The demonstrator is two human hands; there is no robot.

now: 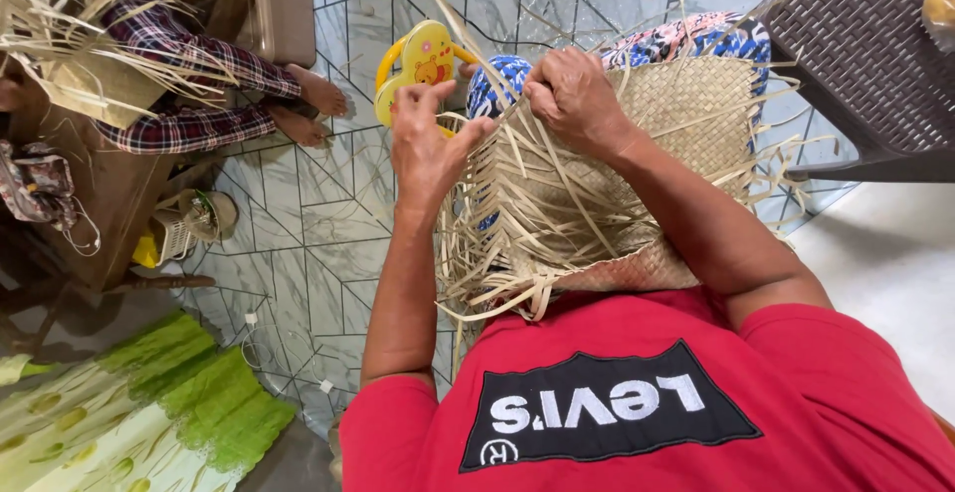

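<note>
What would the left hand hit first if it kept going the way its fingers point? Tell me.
The left hand points up-frame, away from the body. Past the loose strips it pinches, the first thing in line looks like the yellow toy on the tiled floor, though depth is unclear.

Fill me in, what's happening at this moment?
A person in a red shirt is working a partly woven mat of pale straw strips lying across their lap. The left hand and right hand both pinch loose strips at its unfinished edge. A yellow plastic child's seat stands on the tiled floor. Another seated person in plaid trousers holds similar straw.
</note>
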